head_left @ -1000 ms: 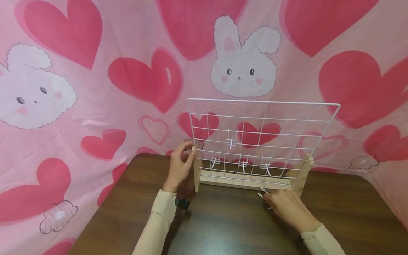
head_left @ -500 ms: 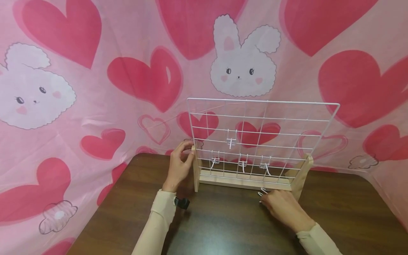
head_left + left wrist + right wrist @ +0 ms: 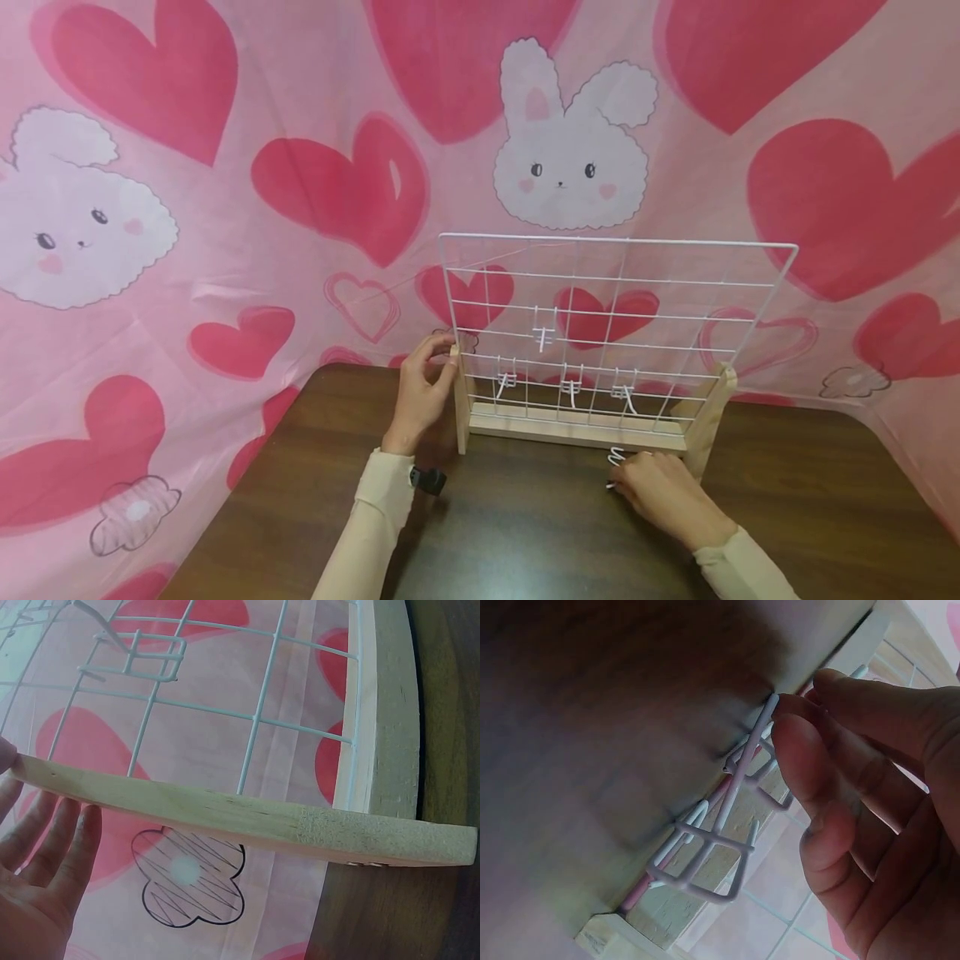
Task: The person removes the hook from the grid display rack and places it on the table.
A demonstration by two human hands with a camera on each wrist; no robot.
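A white wire grid panel stands upright in a wooden stand. Several white wire hooks hang on it, one higher than the rest. My left hand pinches the top of the left wooden post, thumb on one side and fingers on the other. Low over the table, in front of the stand's right end, my right hand holds loose white wire hooks. The right wrist view shows two of these, jutting past the fingertips with their square frames toward the table; the palm side of the fingers shows.
The stand rests on a dark brown wooden table. A pink cloth with hearts and rabbit faces hangs behind and beside the table. The right wooden post is close behind my right hand.
My right hand has shifted slightly left and down, and the loose hooks in its fingers have turned. The left hand stays on the post; the hooks on the grid have not moved.
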